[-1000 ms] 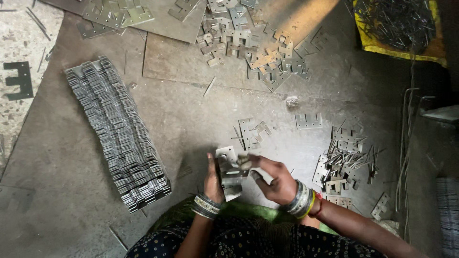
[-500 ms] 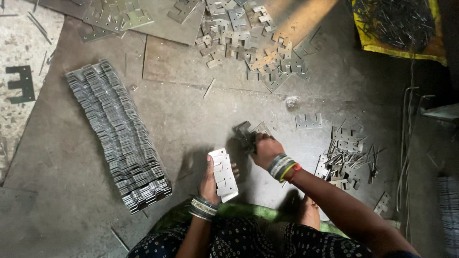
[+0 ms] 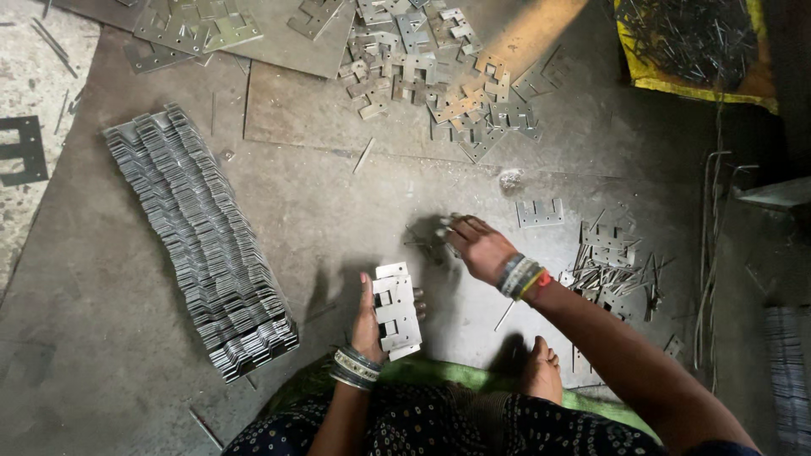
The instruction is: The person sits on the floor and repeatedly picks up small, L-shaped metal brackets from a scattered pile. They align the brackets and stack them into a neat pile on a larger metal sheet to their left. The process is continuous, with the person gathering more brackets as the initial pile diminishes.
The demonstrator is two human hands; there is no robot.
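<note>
Grey metal floor sheets carry a long stack of stamped plates; right of it, the left hand grips a notched silver plate while the right hand pinches small metal pieces.

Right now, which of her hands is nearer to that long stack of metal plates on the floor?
Left. The left hand, holding a small bundle of plates, sits just beside the long stack of metal plates; the right hand reaches farther away, across the floor.

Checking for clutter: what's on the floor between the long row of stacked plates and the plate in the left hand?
In the head view, only bare grey floor separates the row of stacked plates from the plate in the left hand.
</note>
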